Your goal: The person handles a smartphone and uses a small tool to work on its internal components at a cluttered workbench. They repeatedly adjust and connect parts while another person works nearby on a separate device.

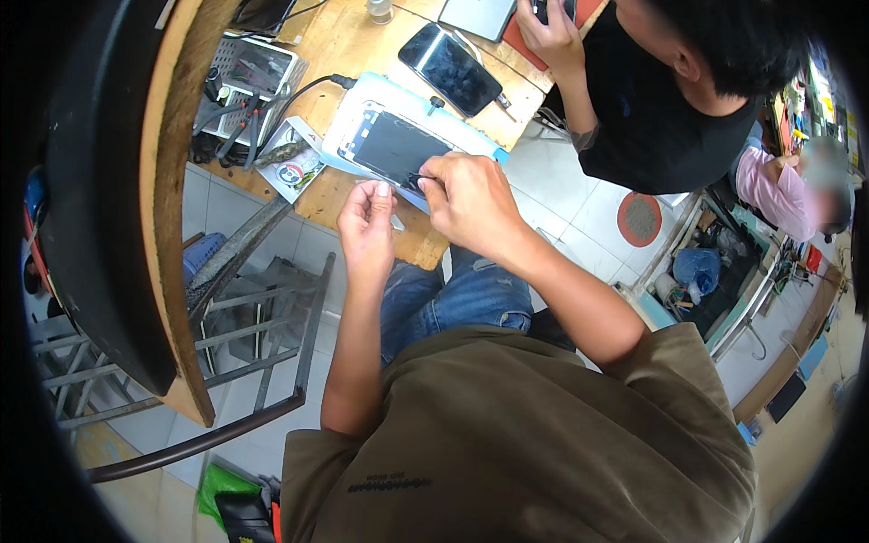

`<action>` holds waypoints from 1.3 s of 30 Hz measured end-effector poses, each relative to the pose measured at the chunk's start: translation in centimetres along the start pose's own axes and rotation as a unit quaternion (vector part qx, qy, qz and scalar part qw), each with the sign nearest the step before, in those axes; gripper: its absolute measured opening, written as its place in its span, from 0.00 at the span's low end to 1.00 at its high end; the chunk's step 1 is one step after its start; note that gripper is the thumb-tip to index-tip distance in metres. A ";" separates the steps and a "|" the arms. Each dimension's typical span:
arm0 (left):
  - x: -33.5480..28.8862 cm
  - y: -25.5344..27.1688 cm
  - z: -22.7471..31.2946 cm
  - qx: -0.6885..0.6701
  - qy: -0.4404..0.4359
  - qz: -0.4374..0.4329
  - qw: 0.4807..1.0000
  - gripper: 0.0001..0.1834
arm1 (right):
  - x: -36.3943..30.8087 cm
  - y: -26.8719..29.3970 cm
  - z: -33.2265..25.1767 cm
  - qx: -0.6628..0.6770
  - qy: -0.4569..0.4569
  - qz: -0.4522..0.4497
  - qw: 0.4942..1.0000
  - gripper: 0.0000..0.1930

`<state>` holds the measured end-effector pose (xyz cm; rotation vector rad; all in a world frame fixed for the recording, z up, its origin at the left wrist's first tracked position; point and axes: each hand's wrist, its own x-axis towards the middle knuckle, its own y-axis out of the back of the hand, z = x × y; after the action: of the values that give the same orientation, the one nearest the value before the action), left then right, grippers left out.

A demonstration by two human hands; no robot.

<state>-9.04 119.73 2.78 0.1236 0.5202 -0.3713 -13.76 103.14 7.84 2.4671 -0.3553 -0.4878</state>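
Note:
A dark phone screen panel (pixel 398 145) lies face up on a white and light-blue flat machine (pixel 367 92) at the wooden table's near edge. My right hand (pixel 475 199) is over the panel's near right corner, its thumb and fingers pinched on a small dark thing (pixel 416 179) whose kind I cannot make out. Just left of it, my left hand (pixel 368 222) is closed, thumb against index finger, by the machine's near edge. Whatever those left fingertips may hold is too small or hidden to name.
Another phone (pixel 448 68) with a dark, glossy screen lies behind the machine. At left stand a white basket (pixel 290 68), pliers (pixel 249 127) and a small printed card (pixel 294 172). A black cable (pixel 312 86) runs to the machine. A co-worker (pixel 670 118) sits at right.

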 end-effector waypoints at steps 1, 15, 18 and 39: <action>0.0 -0.1 0.0 -0.007 0.008 0.001 1.000 0.11 | 0.1 -0.2 -0.1 0.001 -0.001 0.004 1.000 0.06; 0.1 -0.4 -0.1 -0.025 0.023 0.006 0.999 0.10 | 1.2 -1.7 -0.9 0.017 0.002 0.030 0.999 0.06; 0.2 -0.3 -0.2 -0.018 0.021 0.005 1.000 0.10 | 1.4 -1.9 -0.9 0.003 0.015 0.037 0.999 0.06; -0.9 1.7 0.4 0.015 -0.043 0.012 0.999 0.09 | 0.3 2.3 -0.9 0.003 0.062 0.060 0.996 0.05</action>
<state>-8.98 121.51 3.62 0.1425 0.4282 -0.3596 -13.41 101.62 9.84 2.4515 -0.4504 -0.2828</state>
